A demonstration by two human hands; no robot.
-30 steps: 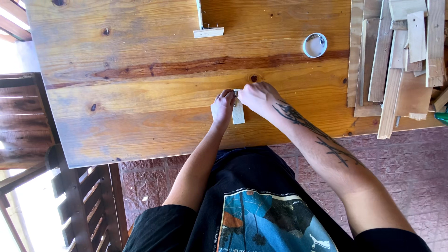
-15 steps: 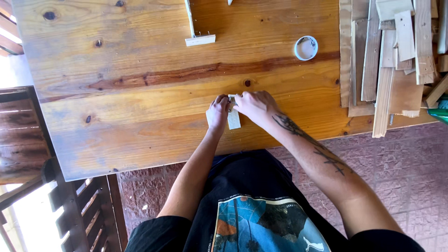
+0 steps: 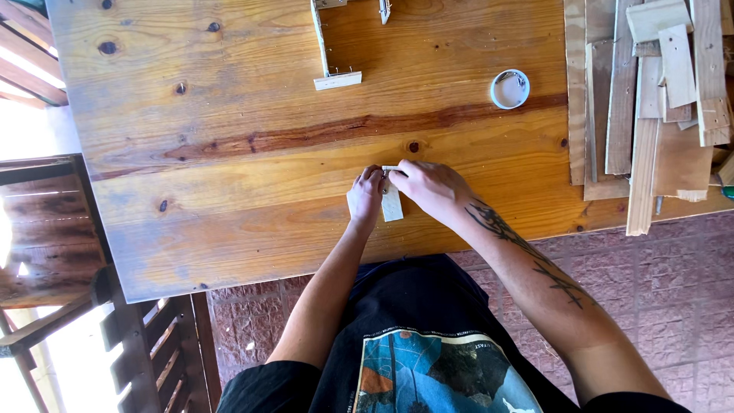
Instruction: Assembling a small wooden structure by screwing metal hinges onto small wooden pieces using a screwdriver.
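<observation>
- pinching a small pale wood block [image 3: 392, 205], left hand [image 3: 367, 193] and right hand [image 3: 430, 188] both closed on it, low on the tabletop [image 3: 229, 176].
- step looks like fitting; steady alignment needed.

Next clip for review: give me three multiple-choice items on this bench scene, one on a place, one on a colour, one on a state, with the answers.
1. Where does the small round tub stand?
A. On the tabletop, left of the stack of wood strips
B. On the brick floor
C. On the wooden chair

2. What colour is the small wood piece between the hands?
A. Dark brown
B. Pale, nearly white
C. Green

3. How do the hands stand?
A. Both raised off the table
B. Only one touches the piece
C. Left hand and right hand both have a grip on the piece, low on the tabletop

Answers: 1 A, the tub sits on the table beside the strips. 2 B, it is much lighter than the table. 3 C, fingers of both hands meet on it.
</observation>
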